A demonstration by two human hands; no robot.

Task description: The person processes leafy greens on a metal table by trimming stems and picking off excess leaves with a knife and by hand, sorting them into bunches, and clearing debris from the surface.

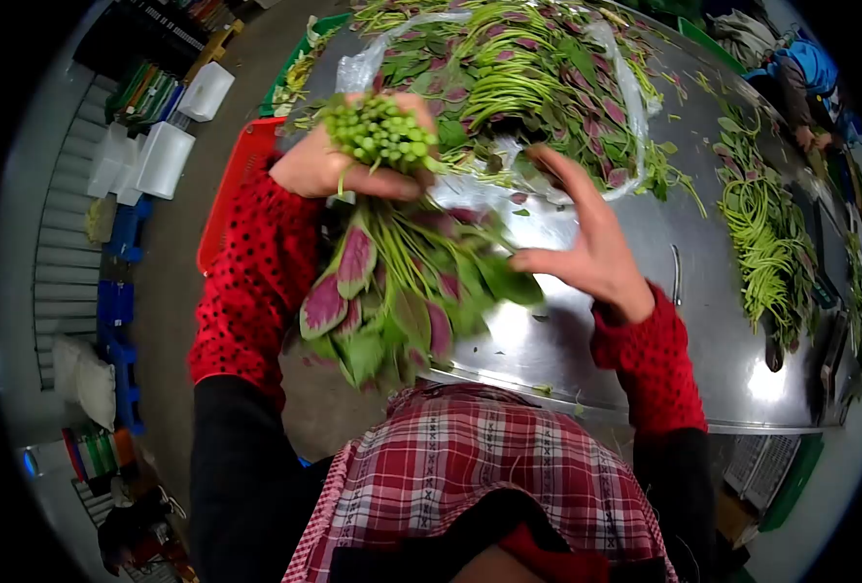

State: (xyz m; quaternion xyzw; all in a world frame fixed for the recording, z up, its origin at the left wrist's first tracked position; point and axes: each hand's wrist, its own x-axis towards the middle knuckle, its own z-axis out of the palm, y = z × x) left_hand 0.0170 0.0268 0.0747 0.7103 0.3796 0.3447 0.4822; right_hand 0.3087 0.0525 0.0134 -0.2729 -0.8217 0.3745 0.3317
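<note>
My left hand (358,160) is wrapped round the stems of a bunch of red-and-green leafy amaranth (402,282). The cut stem ends (382,131) face up at me, and the leaves hang down over the table's near edge. My right hand (586,233) is beside the bunch, thumb and fingers spread apart; its thumb tip is close to the leaves, and I cannot tell whether it touches them. Beyond both hands, a large heap of the same greens (518,78) lies on a clear plastic sheet (635,97).
The metal table (596,360) carries another row of greens (761,233) at the right. A red crate (232,194) stands left of the table, near a green crate (300,58). White foam boxes (164,160) sit by the left wall. Another person (810,92) is at the far right.
</note>
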